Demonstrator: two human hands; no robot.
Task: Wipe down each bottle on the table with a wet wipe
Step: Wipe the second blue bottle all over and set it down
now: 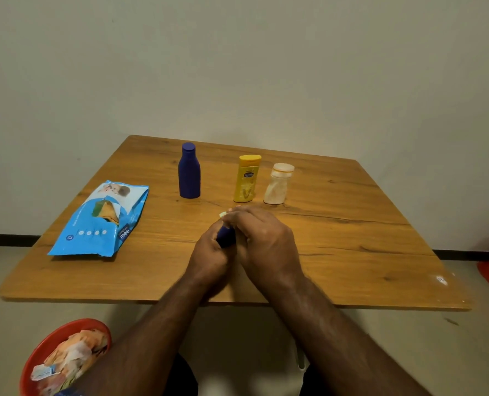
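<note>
Small blue bottle (pixel 225 237) mostly hidden between left hand (pixel 209 252) and right hand (pixel 266 238). Wipe (pixel 222 215) only sliver past right fingertips. Red bin (pixel 52 341) below left forearm cut off by frame edge.

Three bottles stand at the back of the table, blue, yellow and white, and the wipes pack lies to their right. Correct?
Not quite. The head view shows the wipes pack to the left of the blue bottle, yellow bottle and white bottle, not the right. The rest is correct.
</note>
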